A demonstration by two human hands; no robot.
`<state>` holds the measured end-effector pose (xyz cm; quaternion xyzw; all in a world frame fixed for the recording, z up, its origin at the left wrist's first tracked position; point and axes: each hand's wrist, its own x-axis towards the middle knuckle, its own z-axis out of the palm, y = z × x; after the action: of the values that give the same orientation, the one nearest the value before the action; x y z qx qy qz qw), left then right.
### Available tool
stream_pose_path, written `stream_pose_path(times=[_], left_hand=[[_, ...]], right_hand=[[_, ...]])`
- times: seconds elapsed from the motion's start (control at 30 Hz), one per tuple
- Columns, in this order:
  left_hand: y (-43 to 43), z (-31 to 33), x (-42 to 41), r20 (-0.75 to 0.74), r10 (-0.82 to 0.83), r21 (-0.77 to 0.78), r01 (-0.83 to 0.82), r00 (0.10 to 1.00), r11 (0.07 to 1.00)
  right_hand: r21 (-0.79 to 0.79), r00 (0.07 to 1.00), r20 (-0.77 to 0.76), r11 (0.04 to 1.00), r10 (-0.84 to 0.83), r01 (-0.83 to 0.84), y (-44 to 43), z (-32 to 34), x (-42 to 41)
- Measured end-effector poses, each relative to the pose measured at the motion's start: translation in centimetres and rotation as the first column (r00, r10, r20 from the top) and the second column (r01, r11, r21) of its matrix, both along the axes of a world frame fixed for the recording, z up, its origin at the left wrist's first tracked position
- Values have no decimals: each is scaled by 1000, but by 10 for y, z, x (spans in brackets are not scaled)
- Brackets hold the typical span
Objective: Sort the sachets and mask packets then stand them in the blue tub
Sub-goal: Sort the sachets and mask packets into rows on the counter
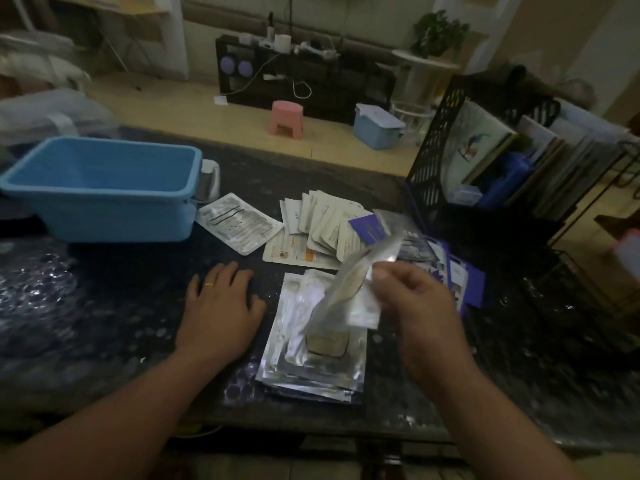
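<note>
Down on the dark table (86, 306), seen from the head camera, the left hand (221, 306) lies flat with its fingers spread and relaxed, a ring on one finger, holding nothing; it rests just left of a stack of silver packets (318, 362) without clearly touching it. The right hand (415, 306) is raised above that stack and pinches a silver packet (349, 289) by its lower right corner, so the packet tilts up and to the right, blurred, with its upper end over the other piles. The stack below lies near the front edge of the table, slightly fanned. Behind it a fan of white sachets (329, 220) overlaps an orange-printed packet (294, 252) that lies flat. To the right of these, partly hidden by the right hand, sits a heap of purple packets (460, 278). A lone silver mask packet (239, 225) lies flat and askew, just beside the near right corner of the blue tub (104, 188). The tub stands at the table's back left, well apart from both hands, and what shows of its inside holds no packets. A black mesh file rack (436, 150) with books stands at the table's right rear. On the floor beyond are a pink stool (286, 116) and a small blue lidded box (377, 126).
</note>
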<state>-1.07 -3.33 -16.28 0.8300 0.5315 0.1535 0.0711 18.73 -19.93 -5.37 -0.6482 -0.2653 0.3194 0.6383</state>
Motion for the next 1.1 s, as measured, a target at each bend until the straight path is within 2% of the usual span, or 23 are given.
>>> stream_pose_path(times=[0.1,0.17,0.3,0.43,0.63,0.7,0.77,0.87,0.9,0.97,1.03,1.1], left_hand=[[-1,1,-1,0,-5,0,5,1000,1000],[0,2,-1,-5,-4,-13,4,1000,1000],[-1,2,1,-4,-1,-11,1,1000,1000],[1,-2,1,16,-2,-5,2,1000,1000],[3,-7,0,16,-1,11,1,1000,1000],[4,-9,0,6,0,18,0,1000,1000],[5,-10,-1,6,-1,32,1,1000,999],[5,-12,-1,1,-1,57,1,1000,998],[5,-13,-1,-3,0,59,0,1000,998],[5,-13,0,-12,-3,58,4,1000,998],[6,-13,0,-14,-5,61,6,1000,998],[4,-14,0,-12,-4,69,5,1000,998]], right_hand=[[-389,958,260,921,121,-10,1,-38,1],[-517,902,370,856,224,-1,0,-54,1],[-502,875,428,865,226,22,2,-65,3],[-494,713,646,861,273,119,3,-67,14],[-446,647,741,851,177,278,48,-51,101],[-499,621,751,808,223,314,71,-49,132],[-590,575,741,744,346,313,95,-49,154],[-720,562,655,644,505,260,125,-50,170],[-744,537,641,615,548,262,132,-52,173],[-747,422,664,571,618,340,139,-62,175],[-690,332,720,579,609,435,140,-73,177],[-637,323,769,620,552,458,136,-75,180]])
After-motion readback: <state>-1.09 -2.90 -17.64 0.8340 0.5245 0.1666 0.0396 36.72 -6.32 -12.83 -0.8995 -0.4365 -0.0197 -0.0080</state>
